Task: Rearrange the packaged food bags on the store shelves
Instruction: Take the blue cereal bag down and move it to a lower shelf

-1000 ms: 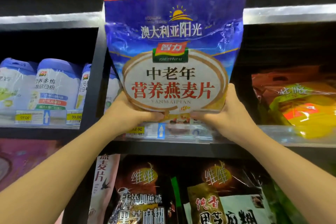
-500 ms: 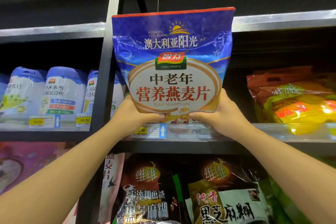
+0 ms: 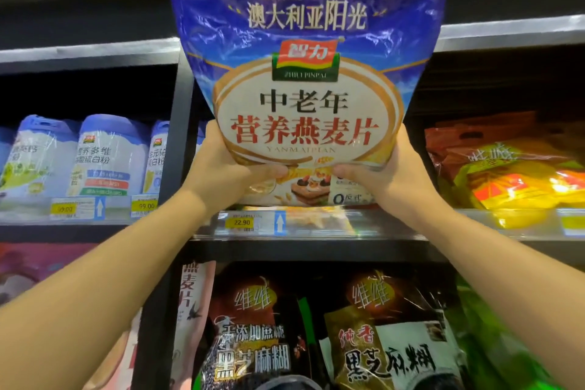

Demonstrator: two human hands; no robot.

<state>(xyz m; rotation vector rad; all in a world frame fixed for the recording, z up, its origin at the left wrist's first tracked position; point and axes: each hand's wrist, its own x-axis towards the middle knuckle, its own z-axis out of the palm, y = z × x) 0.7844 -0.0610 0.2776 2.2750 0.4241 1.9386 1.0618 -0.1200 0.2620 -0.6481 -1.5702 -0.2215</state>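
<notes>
A large blue oatmeal bag (image 3: 304, 51) with a white oval label stands upright in front of me, its top cut off by the frame. My left hand (image 3: 218, 168) grips its lower left corner, thumb across the front. My right hand (image 3: 389, 171) grips the lower right corner the same way. The bag's bottom edge sits just above the front lip of the middle shelf (image 3: 316, 225), by the 22.90 price tag; whether it touches the shelf is unclear.
Blue-lidded powder tins (image 3: 107, 155) fill the shelf bay to the left, behind a black upright post (image 3: 177, 136). Orange and yellow bags (image 3: 512, 168) lie to the right. Dark sesame paste bags (image 3: 389, 332) stand on the shelf below.
The bag now fills more of the view and reaches past the top edge. Its lower printed band, hidden before, shows below my thumbs. Both hands keep the same grip.
</notes>
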